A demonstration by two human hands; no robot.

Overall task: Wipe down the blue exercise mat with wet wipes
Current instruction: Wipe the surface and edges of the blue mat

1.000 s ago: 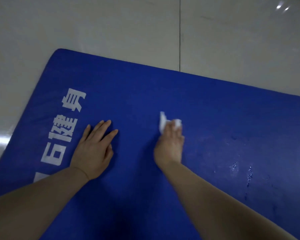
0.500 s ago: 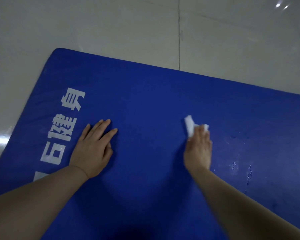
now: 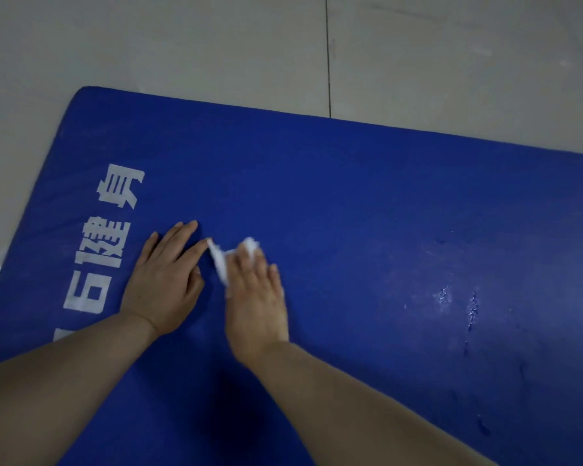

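Just beside the flat left hand point(image 3: 164, 290), the right hand point(image 3: 254, 297) presses a wet wipe point(image 3: 221, 260) onto the blue mat point(image 3: 350, 203).

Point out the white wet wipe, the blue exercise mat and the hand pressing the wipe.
white wet wipe point(image 3: 220, 264), head view, crumpled left edge.
blue exercise mat point(image 3: 350, 196), head view, bare upper surface.
right hand point(image 3: 258, 297), head view, back of hand.

Pale tile floor point(image 3: 182, 45) — dark grout line point(image 3: 328, 55)

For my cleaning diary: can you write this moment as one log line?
step: wiping | right hand: presses wet wipe on blue mat | left hand: flat on mat | wet streaks: right
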